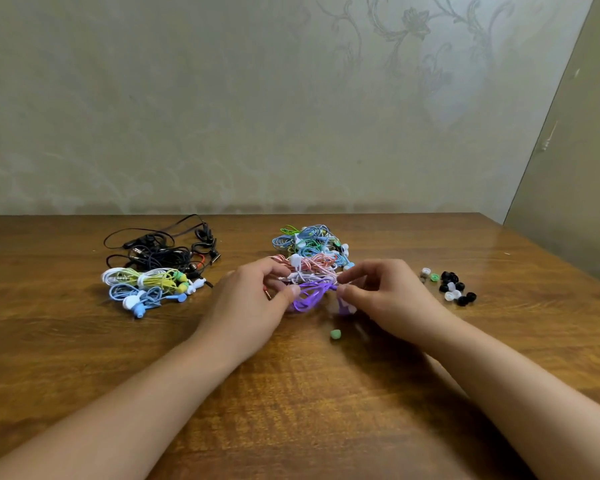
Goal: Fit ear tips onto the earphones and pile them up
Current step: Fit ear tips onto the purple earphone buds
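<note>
Purple earphones (pixel 310 296) with a coiled cable hang between both hands just above the table. My left hand (pixel 253 299) pinches the cable's left side with thumb and fingers. My right hand (pixel 381 296) pinches its right end, near the pale earbuds (pixel 343 308). A loose green ear tip (pixel 335 334) lies on the wood just in front of them. Behind the hands is a heap of coloured earphones (pixel 312 251). A cluster of black, white and green ear tips (pixel 451 287) lies to the right.
At the left of the wooden table (pixel 291 410) lies a pile of earphones (pixel 149 285) in white, yellow and blue, with tangled black ones (pixel 163 251) behind. A papered wall rises at the table's far edge.
</note>
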